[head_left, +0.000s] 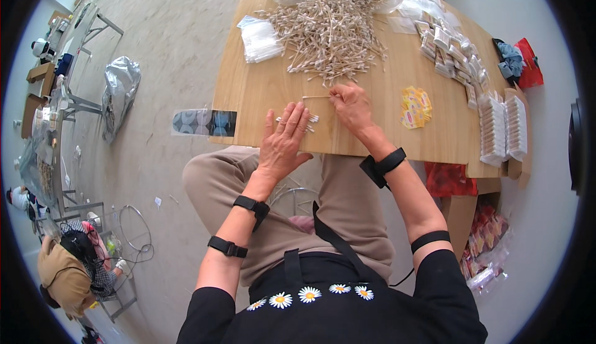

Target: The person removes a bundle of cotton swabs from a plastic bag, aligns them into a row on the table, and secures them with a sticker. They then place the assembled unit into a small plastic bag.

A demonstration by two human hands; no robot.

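Single cotton swab [315,97]: lies roughly level near the centre of the frame, just above the front edge of the tabletop [251,99]. Its right end is pinched in the right hand [352,109]; grip closed, thumb and fingertips together. Left end points toward the fingertips of the left hand [282,139]; contact there cannot be told. Left grip open: palm down, fingers straight and close together, thumb spread, partly covering a small group of swabs [313,119]. Whether it presses on them cannot be told.

Surface: pale wood with visible grain. A large loose heap of swabs [332,34] spreads at top centre, behind the hands. Left of the heap, a stack of clear bags [261,41]; right of the hands, a cluster of yellow labels [415,107]. Upper right: many small packs [450,52], piled unevenly. Farther right, upright rows of white packs [492,130] beside brown cardboard. A patterned film strip [205,122] overhangs the left edge.

Room: grey, scuffed floor [180,46]; silvery plastic bag [120,89] on it at left. Metal-legged benches line the far left; another person [65,276] sits lower left. Pale wall at right.
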